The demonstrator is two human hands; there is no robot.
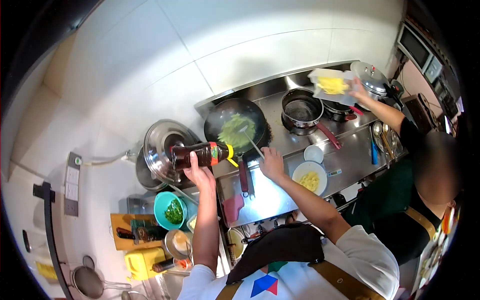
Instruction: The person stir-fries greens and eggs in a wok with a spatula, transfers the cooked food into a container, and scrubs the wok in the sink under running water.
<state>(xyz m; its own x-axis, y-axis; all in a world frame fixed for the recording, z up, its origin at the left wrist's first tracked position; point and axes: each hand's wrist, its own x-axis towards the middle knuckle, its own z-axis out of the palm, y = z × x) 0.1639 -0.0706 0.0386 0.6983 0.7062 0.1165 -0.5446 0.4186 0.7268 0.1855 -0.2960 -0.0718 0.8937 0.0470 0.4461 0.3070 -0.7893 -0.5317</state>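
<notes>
My left hand is wrapped round a dark sauce bottle with a red and green label and a yellow cap. The bottle lies almost level, its cap pointing right, near the front of the wok. Pale green vegetable pieces are in the wok, with some steam above them. In my right hand is the handle of a metal spatula, whose head rests among the vegetables. Whether any sauce is flowing cannot be made out.
At right, a co-worker's hand holds a white tray of yellow strips above the stove. A saucepan, a pressure cooker and a white bowl stand nearby. On my left are a large lid and a turquoise bowl.
</notes>
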